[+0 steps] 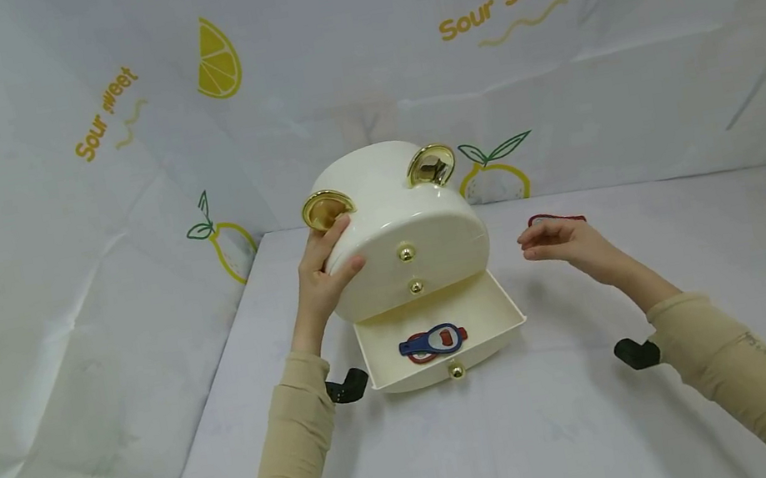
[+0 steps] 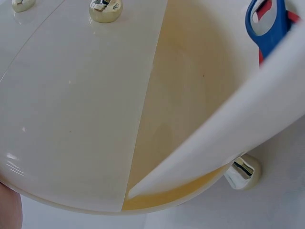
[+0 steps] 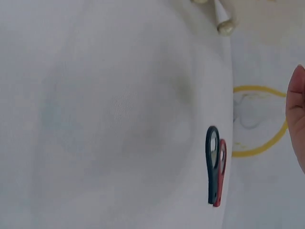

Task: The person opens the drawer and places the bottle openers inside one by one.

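A white storage box (image 1: 396,228) with gold ears and gold knobs stands tilted on the table. My left hand (image 1: 322,276) grips its left side, thumb on the front and fingers near the left ear; some fingers are hidden. The bottom drawer (image 1: 389,366) is pulled out. Inside it a blue bottle opener (image 1: 430,341) lies over a red one (image 1: 421,358). To the right of the box, my right hand (image 1: 570,246) is raised with loosely bent fingers and nothing visible in them. Beyond it lie a dark bottle opener (image 3: 210,176) and a red one (image 3: 221,174), side by side.
Two upper drawers with small gold knobs (image 1: 406,253) are closed. The white-covered table (image 1: 559,429) meets a lemon-printed backdrop (image 1: 354,66) behind the box and on the left. A black wrist device (image 1: 348,386) sits near the drawer's left side.
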Available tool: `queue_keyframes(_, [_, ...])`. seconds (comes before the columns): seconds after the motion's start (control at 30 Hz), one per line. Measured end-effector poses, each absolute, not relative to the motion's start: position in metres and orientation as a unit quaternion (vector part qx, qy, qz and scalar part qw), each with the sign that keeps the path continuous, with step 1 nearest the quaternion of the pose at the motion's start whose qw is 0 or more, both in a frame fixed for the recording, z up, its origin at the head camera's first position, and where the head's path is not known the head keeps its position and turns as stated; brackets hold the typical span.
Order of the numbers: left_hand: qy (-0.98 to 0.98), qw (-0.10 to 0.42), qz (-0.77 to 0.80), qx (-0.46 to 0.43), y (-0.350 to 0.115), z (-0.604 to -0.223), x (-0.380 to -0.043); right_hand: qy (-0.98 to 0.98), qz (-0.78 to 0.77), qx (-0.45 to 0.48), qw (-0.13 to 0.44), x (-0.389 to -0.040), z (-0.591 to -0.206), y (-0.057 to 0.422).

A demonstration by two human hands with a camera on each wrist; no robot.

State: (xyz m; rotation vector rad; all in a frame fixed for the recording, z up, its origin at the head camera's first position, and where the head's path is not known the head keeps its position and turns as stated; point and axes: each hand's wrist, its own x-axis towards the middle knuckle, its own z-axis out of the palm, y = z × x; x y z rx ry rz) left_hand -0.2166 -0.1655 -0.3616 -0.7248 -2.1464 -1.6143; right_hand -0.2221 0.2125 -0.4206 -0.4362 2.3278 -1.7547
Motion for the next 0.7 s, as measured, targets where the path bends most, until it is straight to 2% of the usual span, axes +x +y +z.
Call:
queue_keyframes(0.3, [-0.757,0.179,-0.573,-0.258,-0.167,-0.362,-0.217,0.836,-0.544,-0.048,0.051,-0.241,-0.443,0.248])
queue_keyframes(0.7, [-0.755,0.184,-0.573,-0.260,-0.166,-0.363,-0.216,0.878,-0.461,-0.008,0.132,-0.250,-0.460,0.275])
